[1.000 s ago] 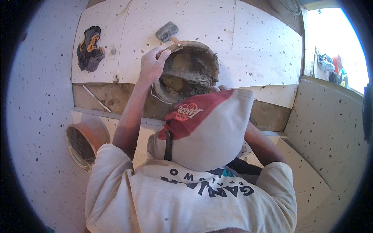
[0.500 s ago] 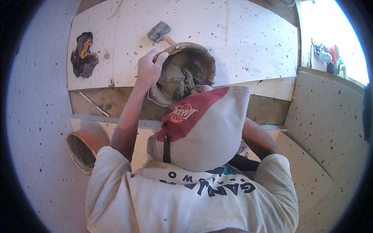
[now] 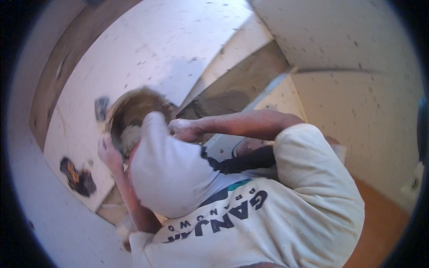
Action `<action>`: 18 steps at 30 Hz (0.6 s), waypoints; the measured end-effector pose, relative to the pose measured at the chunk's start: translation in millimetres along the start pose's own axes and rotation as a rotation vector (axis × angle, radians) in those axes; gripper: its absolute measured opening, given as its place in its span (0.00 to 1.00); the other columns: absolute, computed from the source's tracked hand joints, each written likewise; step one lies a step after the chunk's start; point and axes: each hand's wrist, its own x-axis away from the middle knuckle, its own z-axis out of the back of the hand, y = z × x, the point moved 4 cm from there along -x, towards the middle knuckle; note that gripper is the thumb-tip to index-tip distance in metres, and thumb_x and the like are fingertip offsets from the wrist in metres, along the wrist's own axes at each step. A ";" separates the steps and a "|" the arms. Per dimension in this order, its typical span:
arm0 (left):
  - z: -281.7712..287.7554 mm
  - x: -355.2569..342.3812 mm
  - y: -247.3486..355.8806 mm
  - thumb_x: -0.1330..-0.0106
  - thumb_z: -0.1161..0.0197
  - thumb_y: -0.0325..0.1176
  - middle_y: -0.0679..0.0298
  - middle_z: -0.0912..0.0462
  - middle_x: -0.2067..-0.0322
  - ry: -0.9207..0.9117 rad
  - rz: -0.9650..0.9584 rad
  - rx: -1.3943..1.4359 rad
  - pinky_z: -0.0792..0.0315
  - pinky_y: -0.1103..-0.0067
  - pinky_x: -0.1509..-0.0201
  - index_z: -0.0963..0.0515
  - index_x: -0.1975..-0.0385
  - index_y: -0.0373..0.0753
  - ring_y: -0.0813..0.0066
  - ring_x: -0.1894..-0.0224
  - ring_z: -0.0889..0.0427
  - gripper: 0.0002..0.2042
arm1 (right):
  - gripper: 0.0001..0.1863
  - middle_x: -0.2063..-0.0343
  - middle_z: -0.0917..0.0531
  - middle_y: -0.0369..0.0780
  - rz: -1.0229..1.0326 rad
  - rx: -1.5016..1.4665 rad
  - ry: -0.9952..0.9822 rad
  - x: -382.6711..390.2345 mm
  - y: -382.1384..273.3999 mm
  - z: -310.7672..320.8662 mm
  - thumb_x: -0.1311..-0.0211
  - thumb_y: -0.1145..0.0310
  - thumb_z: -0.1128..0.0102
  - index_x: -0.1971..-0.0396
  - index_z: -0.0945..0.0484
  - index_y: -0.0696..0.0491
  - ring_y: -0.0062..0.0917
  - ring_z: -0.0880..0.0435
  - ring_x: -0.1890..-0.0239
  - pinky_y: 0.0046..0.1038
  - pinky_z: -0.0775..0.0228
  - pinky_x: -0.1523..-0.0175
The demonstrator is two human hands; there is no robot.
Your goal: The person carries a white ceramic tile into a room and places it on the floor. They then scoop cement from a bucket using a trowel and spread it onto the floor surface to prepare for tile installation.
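Note:
A round bucket [image 3: 142, 99] of wet grey mortar [image 3: 130, 136] is tilted, its mouth turned toward me. My left hand [image 3: 108, 151] is closed on its left rim, the fingertips blurred. My right hand [image 3: 184, 129] is closed in a fist at the right edge of the bucket, its fingers partly hidden. A pale grey garment [image 3: 172, 167] with a little red at its side bulges between my arms and hides the bucket's near part. Just beyond the rim lies a mallet [image 3: 102, 108] with a dark head; its handle is not visible behind the bucket.
White boards [image 3: 147, 44] spotted with mortar lie under and beyond the bucket. A crumpled dark cloth with yellowish parts [image 3: 79, 177] is at the left. Bare brown ground [image 3: 241, 80] shows beside the boards. A spotted pale wall [image 3: 344, 40] stands at the right.
The view has swung to the right, so bucket, mallet and dark cloth appear lower and further left. My right hand, mostly hidden before, now shows. The orange bucket at the left is now out of sight.

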 end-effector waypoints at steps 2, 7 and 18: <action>0.3 -2.7 -8.1 0.29 0.49 0.41 0.53 0.22 0.68 -0.013 -0.007 -0.059 0.32 0.71 0.56 0.24 0.64 0.27 0.63 0.64 0.27 0.18 | 0.20 0.72 0.16 0.47 -0.151 0.009 -0.015 9.1 -5.0 11.0 0.47 0.56 0.41 0.67 0.19 0.60 0.32 0.17 0.67 0.36 0.27 0.59; 9.0 3.0 -34.1 0.28 0.51 0.39 0.37 0.24 0.63 0.228 0.169 0.054 0.33 0.63 0.52 0.25 0.61 0.23 0.43 0.60 0.27 0.19 | 0.17 0.77 0.19 0.43 -0.064 0.093 0.147 51.6 -20.9 55.2 0.47 0.62 0.44 0.65 0.20 0.61 0.28 0.18 0.74 0.30 0.26 0.67; 25.6 -6.0 -68.1 0.28 0.50 0.40 0.44 0.22 0.63 0.233 0.249 -0.014 0.32 0.66 0.52 0.24 0.60 0.25 0.51 0.60 0.25 0.19 | 0.15 0.77 0.21 0.37 -0.455 -0.231 0.700 255.3 13.0 135.6 0.40 0.60 0.45 0.65 0.22 0.57 0.20 0.21 0.78 0.26 0.27 0.74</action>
